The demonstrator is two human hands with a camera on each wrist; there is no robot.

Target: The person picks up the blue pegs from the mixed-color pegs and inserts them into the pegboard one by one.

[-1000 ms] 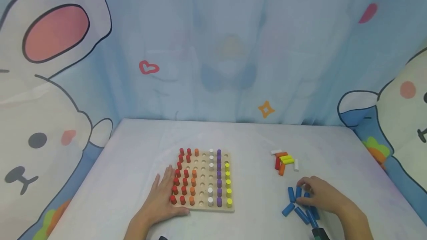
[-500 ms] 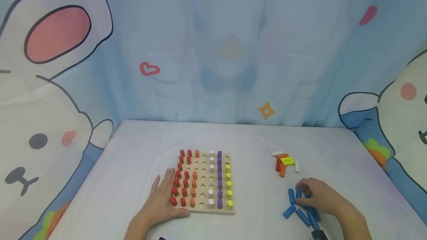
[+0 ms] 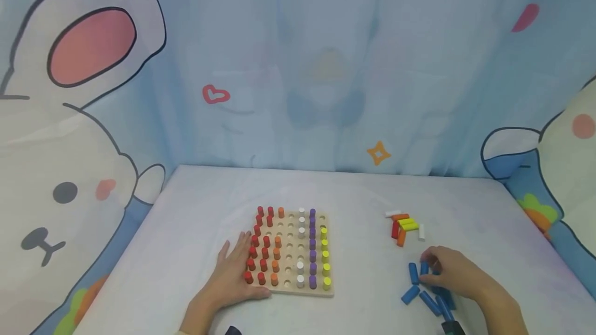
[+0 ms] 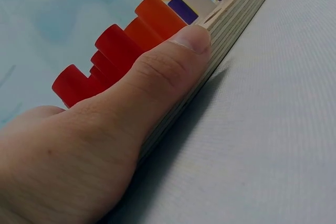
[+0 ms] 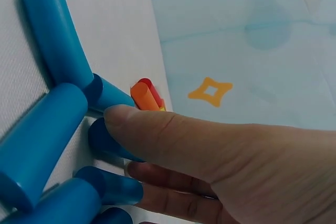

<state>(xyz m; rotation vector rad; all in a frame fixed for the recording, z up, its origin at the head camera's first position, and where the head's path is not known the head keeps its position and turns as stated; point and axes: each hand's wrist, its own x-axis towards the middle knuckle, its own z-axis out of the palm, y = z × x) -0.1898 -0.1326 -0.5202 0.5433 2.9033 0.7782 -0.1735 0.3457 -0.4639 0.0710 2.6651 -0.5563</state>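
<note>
A wooden pegboard [image 3: 302, 289] with rows of red, orange, white, purple and yellow pegs lies left of the table's middle. My left hand [image 3: 230, 275] rests at its near left corner, fingers straight along the left side. In the left wrist view the thumb [image 4: 163, 72] lies along the board's front edge, beside red and orange pegs. On the right, my right hand [image 3: 453, 271] is down among several loose blue pegs [image 3: 411, 294], fingers curled. The right wrist view has its thumb and fingers pinching a blue peg [image 5: 107, 137], partly hidden by the thumb.
Behind the blue pegs lies a small pile of white, orange, red and yellow pegs [image 3: 401, 226]. A dark-tipped object [image 3: 452, 328] shows at the bottom edge by the right wrist. A cartoon-printed curtain [image 3: 326, 66] hangs behind the white table [image 3: 363, 195].
The whole head view has shifted slightly, so everything appears a little farther right. Both hands keep their places against the board and the blue pegs.
</note>
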